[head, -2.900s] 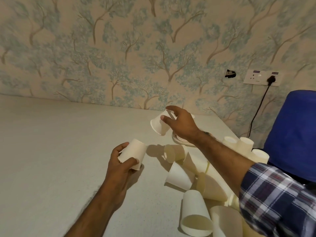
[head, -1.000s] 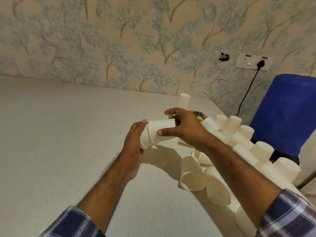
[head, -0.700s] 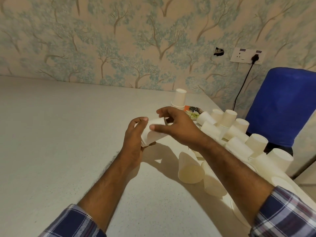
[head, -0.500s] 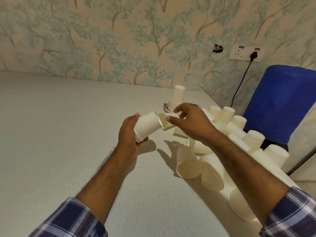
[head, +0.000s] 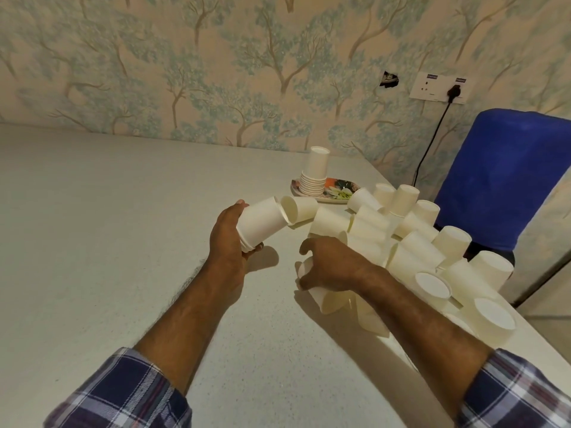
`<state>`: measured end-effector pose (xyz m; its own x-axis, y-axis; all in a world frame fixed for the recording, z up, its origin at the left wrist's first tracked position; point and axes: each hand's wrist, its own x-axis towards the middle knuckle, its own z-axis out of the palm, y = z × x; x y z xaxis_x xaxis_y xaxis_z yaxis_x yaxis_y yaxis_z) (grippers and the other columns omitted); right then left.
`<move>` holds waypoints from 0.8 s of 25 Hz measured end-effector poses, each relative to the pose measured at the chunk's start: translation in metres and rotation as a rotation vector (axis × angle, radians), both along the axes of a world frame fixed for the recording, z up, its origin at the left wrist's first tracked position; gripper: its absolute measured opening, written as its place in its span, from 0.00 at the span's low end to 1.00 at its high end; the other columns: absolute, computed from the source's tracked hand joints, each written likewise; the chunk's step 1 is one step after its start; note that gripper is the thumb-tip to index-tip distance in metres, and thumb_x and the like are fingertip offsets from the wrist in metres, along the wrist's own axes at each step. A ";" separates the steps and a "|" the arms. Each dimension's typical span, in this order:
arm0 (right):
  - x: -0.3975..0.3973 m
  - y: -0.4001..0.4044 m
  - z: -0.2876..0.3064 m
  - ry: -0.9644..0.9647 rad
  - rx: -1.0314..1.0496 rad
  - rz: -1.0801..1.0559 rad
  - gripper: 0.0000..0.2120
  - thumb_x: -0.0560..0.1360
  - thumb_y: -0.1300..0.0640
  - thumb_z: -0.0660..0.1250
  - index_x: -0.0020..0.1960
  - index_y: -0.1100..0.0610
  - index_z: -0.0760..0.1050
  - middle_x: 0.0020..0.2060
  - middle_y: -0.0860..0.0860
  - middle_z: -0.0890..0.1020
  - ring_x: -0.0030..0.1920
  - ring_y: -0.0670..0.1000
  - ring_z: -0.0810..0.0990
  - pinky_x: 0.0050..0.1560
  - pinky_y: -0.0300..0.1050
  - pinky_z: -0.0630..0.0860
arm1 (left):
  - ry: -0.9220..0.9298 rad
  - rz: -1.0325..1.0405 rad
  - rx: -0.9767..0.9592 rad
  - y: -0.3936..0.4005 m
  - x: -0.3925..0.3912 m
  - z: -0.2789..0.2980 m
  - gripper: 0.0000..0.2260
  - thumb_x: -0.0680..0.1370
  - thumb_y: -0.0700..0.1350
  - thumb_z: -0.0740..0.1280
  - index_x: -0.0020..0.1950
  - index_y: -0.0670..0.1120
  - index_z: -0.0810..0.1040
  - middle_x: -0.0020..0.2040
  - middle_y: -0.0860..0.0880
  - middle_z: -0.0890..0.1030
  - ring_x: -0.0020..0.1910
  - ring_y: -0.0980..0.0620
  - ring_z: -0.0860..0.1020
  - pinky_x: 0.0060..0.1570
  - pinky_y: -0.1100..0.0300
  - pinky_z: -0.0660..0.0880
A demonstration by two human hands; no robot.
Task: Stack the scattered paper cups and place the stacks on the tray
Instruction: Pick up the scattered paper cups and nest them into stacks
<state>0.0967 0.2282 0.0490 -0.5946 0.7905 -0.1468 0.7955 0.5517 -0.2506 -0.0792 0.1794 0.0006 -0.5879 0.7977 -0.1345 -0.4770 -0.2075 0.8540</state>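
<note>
My left hand (head: 228, 242) is shut on a small stack of white paper cups (head: 262, 223), held tilted with the closed bottoms pointing up and right. My right hand (head: 327, 264) is low on the table, its fingers curled over a paper cup lying on its side (head: 332, 299). Another single cup (head: 298, 208) lies just beyond the held stack, its mouth facing it. Further back is the patterned tray (head: 341, 189), bearing a tall stack of upside-down cups (head: 316, 174). Several scattered cups (head: 417, 242) are piled along the right side of the table.
The pale table (head: 108, 242) meets the tree-patterned wall at the back. Its right edge runs just past the cup pile. A blue rounded object (head: 506, 180) stands beyond that edge, below a wall socket (head: 438, 88) with a black cable.
My right hand has left the stack and dropped down and towards me onto a lying cup. My left hand still holds the stack, now tilted up to the right.
</note>
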 end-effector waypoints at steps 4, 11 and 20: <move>-0.001 0.010 0.018 0.415 0.117 -0.124 0.27 0.70 0.50 0.75 0.66 0.55 0.73 0.60 0.54 0.77 0.53 0.51 0.75 0.50 0.42 0.71 | -0.012 0.003 0.002 0.001 0.000 -0.003 0.19 0.70 0.60 0.70 0.56 0.52 0.80 0.44 0.50 0.85 0.41 0.52 0.84 0.33 0.57 0.78; -0.020 0.012 0.032 1.260 0.192 -0.381 0.17 0.71 0.48 0.74 0.52 0.57 0.73 0.53 0.55 0.75 0.51 0.53 0.77 0.54 0.53 0.77 | -0.041 -0.045 0.029 0.006 0.018 -0.004 0.23 0.70 0.59 0.71 0.59 0.49 0.79 0.50 0.46 0.85 0.45 0.49 0.85 0.40 0.52 0.81; -0.029 -0.010 0.002 1.208 0.011 -0.271 0.19 0.70 0.48 0.75 0.51 0.57 0.71 0.52 0.56 0.77 0.51 0.55 0.78 0.50 0.50 0.78 | -0.128 -0.195 0.070 0.002 0.043 0.001 0.20 0.79 0.59 0.63 0.63 0.47 0.77 0.52 0.43 0.85 0.49 0.45 0.85 0.45 0.48 0.82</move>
<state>0.0676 0.2187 0.0506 -0.1618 0.9069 0.3891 0.1464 0.4120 -0.8994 -0.0359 0.1815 0.0012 -0.4031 0.9045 -0.1389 -0.6176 -0.1569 0.7707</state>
